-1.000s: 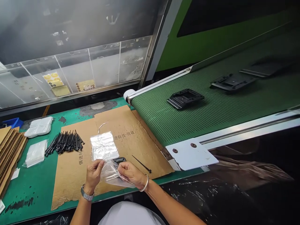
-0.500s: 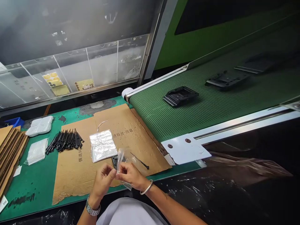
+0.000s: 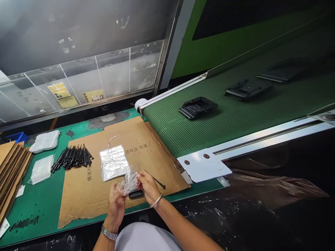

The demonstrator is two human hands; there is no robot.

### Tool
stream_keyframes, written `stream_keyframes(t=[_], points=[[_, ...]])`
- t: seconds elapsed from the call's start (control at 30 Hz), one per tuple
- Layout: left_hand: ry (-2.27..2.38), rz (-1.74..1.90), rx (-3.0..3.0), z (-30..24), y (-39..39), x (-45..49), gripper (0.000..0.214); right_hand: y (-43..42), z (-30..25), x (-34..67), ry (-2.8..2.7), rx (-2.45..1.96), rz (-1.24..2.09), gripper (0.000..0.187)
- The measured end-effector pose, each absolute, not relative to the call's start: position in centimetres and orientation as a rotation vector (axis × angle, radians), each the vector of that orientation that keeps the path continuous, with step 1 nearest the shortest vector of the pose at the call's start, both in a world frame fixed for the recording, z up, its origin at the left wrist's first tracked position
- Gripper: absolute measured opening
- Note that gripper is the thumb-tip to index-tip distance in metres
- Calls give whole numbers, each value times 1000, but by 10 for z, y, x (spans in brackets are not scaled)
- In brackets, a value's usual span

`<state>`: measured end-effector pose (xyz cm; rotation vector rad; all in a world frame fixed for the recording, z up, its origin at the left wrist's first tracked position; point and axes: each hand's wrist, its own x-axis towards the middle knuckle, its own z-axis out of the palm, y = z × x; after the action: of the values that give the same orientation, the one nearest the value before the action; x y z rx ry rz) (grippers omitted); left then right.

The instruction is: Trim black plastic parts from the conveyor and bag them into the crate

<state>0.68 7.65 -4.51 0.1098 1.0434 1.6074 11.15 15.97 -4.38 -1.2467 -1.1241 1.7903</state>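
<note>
Clear plastic bag bunched between left hand and right hand, fingers pinched closed on film; black plastic part outside bag at six o'clock on cardboard sheet; lone cable tie at three o'clock.

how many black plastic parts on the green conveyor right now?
3: the nearest part, the middle part and the farthest part, spaced along the green mesh conveyor belt. More may lie out of frame up the belt.

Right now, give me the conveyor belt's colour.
The conveyor belt is green mesh, best seen in the head view.
</note>
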Motion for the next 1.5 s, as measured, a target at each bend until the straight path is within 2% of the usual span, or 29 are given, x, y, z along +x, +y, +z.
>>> stream_keyframes(t=[0.07,0.1,0.23,0.33,0.43,0.5,0.6,0.67,0.8,0.97,1.07,1.17,1.3,1.5], points=[[1172,1596,299,-47,77,12,46,160,-50,104,-1156,-1261,1760,44],[1298,1575,357,-50,77,13,48,160,-52,101,-1192,-1259,1739,45],[1879,1479,431,-65,78,7,43,154,-59,93,-1438,-1216,1645,37],[2274,1411,894,-77,71,-5,45,147,-58,91,-1638,-1139,1624,25],[2302,1166,1475,-88,64,-18,30,142,-57,94,-1929,-1000,1543,12],[2323,1018,1454,-93,63,-27,29,142,-62,101,-2039,-986,1407,5],[2535,900,1159,-98,63,-40,32,143,-83,116,-1932,-1272,1148,22],[2591,840,1069,-100,62,-44,31,143,-102,127,-1866,-1480,1088,25],[2574,753,1060,-101,59,-40,24,141,-131,143,-1878,-1491,1344,18],[2538,744,1041,-102,60,-34,26,137,-128,166,-1814,-1324,1679,39],[2495,761,1003,-103,61,-34,25,133,-115,180,-1620,-1049,2131,49],[2389,816,1001,-104,62,-34,23,131,-109,180,-1481,-860,2470,50],[2113,925,1070,-107,61,-29,24,133,-116,164,-1427,-941,2490,52],[2018,1016,1063,-115,37,-25,35,124,-140,147,-1403,-1166,2211,51]])
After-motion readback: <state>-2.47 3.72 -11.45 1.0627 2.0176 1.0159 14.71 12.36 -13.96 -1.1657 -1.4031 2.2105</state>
